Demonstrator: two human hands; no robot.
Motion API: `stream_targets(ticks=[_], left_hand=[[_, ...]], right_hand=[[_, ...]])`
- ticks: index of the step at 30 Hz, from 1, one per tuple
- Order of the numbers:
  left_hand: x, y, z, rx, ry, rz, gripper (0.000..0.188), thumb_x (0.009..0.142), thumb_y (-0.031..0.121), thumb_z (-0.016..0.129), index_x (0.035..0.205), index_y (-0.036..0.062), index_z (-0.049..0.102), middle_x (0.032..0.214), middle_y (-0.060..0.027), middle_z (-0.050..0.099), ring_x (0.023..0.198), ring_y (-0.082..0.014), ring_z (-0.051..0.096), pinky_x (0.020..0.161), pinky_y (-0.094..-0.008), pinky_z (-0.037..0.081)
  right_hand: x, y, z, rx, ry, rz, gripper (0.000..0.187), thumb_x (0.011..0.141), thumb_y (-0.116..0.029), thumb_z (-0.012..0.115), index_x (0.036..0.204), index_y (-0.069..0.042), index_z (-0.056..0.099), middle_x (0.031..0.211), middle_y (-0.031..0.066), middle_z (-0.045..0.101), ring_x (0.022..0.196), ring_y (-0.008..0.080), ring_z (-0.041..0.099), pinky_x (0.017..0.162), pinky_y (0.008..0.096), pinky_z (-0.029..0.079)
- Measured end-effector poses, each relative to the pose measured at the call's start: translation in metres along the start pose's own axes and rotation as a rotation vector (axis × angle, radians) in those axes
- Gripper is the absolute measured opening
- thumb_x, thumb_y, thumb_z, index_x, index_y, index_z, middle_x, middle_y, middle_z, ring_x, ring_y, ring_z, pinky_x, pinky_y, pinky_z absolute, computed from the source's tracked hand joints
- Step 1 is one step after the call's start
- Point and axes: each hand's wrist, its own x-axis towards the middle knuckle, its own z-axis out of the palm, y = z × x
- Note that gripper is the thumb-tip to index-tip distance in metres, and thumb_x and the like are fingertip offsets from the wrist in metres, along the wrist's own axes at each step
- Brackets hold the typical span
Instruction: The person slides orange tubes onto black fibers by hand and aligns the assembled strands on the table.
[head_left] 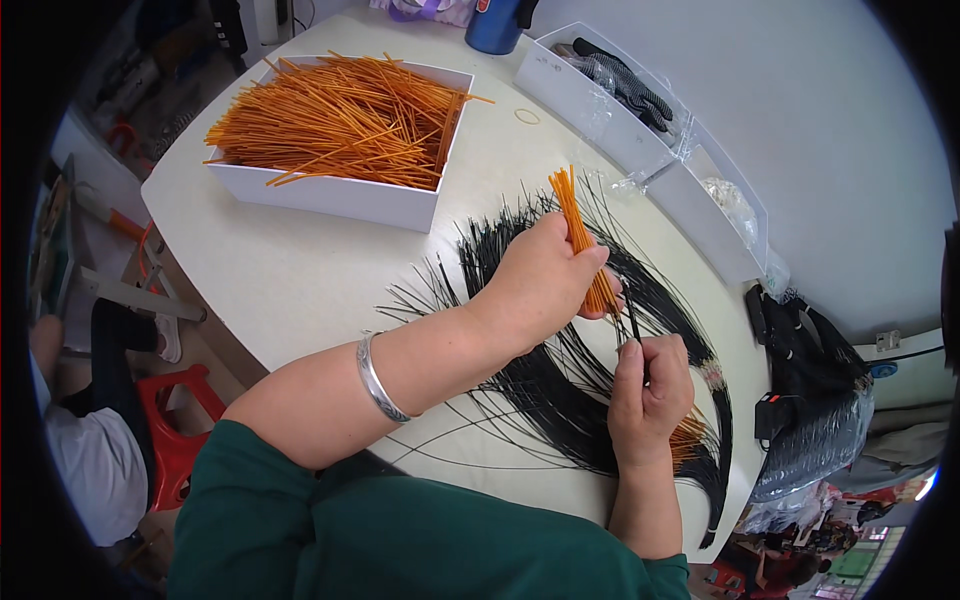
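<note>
Threading appears to be the step in hand: the left hand (540,275) is clamped on a small bundle of orange tubes (580,235) at centre frame, while the right hand (650,390), just below it, pinches a single black strand (632,322) whose tip points up at the bundle's lower end. The next move, as judged, calls for fine alignment of strand tip to one tube mouth. Open bench (290,270) lies to the left of the hands, bounded by the white box of orange tubes (345,135) at upper left and the spread black strands (560,385) beneath the hands; the bench edge runs close at lower right.

Bright even light, fisheye-bent dark edges
</note>
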Motion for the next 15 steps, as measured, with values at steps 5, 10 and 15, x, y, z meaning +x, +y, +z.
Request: stream_targets(ticks=[5,10,15], left_hand=[[0.0002,0.0004,0.0018,-0.066,0.026,-0.024,0.019,0.098,0.012,0.047,0.106,-0.0051,0.044,0.091,-0.0142,0.062,0.08,-0.0189,0.067,0.063,-0.03,0.06],[0.0019,-0.0022,0.0015,-0.068,0.055,-0.041,0.018,0.098,0.012,0.047,0.105,-0.0047,0.044,0.091,-0.0139,0.062,0.079,-0.0186,0.067,0.064,-0.0295,0.06],[-0.0013,0.002,0.0022,-0.031,0.015,-0.016,0.017,0.098,0.011,0.048,0.104,-0.0043,0.045,0.09,-0.013,0.062,0.079,-0.0184,0.067,0.064,-0.0293,0.06]], right_hand=[[0.0011,0.0001,0.0032,-0.011,0.042,-0.078,0.011,0.077,0.002,0.063,0.073,-0.004,0.054,0.064,0.007,0.048,0.062,0.0242,0.043,0.061,0.0351,0.034],[0.0023,-0.001,0.0021,0.012,0.007,-0.099,0.01,0.078,0.001,0.064,0.075,-0.004,0.056,0.064,0.0066,0.048,0.061,0.0241,0.043,0.062,0.0349,0.034],[0.0011,0.0009,0.0042,0.026,0.012,-0.016,0.003,0.083,-0.003,0.064,0.083,-0.002,0.061,0.064,0.0068,0.049,0.062,0.0229,0.044,0.062,0.0335,0.036]])
